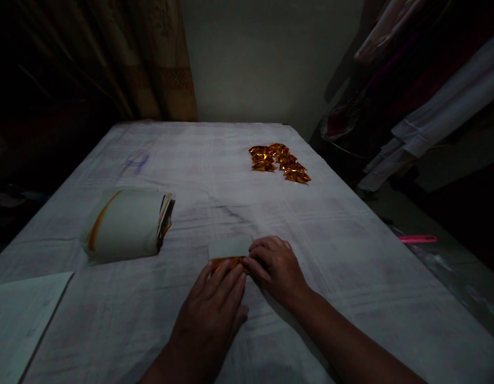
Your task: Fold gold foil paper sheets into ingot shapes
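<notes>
A sheet of foil paper (231,247), pale on one face and shiny gold on the folded strip along its near edge, lies on the cloth-covered table before me. Across that gold strip my left hand (215,298) rests with its fingers stretched out and lying flat, close together. At the sheet's right end, my right hand (275,266) has curled fingers gripping the edge, thumb by the gold strip. The fingers hide part of the fold. Farther back on the right sits a group of several folded gold foil pieces (264,158).
A thick bent stack of pale paper with gold inside (129,224) lies to the left. A flat white sheet or board (26,314) is at the near left corner. Hanging clothes (442,117) and a pink-handled object (418,239) are beyond the table's right edge.
</notes>
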The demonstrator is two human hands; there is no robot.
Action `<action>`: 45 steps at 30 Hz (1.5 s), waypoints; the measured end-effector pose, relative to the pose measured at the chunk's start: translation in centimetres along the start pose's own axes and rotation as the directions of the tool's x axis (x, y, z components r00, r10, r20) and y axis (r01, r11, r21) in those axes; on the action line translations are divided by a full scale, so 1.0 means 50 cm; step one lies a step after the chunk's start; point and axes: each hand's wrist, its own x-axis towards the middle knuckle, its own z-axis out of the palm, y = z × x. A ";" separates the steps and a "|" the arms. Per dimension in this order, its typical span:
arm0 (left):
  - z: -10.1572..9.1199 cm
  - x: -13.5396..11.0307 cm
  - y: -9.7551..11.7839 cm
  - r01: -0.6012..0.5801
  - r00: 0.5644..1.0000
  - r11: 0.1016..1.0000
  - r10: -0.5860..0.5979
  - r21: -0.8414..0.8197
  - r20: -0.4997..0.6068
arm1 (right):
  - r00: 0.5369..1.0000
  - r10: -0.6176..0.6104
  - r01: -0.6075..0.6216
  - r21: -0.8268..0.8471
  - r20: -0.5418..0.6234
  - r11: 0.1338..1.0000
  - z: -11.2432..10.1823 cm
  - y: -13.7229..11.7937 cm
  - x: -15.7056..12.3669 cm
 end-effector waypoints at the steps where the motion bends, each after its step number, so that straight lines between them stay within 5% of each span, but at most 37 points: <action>1: 0.003 -0.002 0.006 -0.012 1.000 1.000 0.012 -0.010 0.026 | 1.000 -0.003 0.003 0.002 -0.003 1.000 0.000 0.000 -0.001; 12: 0.016 -0.020 0.007 0.027 0.990 0.998 -0.018 -0.060 0.143 | 1.000 -0.008 0.008 0.014 -0.010 1.000 0.003 0.001 -0.003; 45: 0.015 -0.016 0.005 0.068 0.983 0.992 -0.048 -0.108 0.178 | 1.000 0.024 -0.024 -0.019 -0.006 1.000 0.000 -0.004 0.000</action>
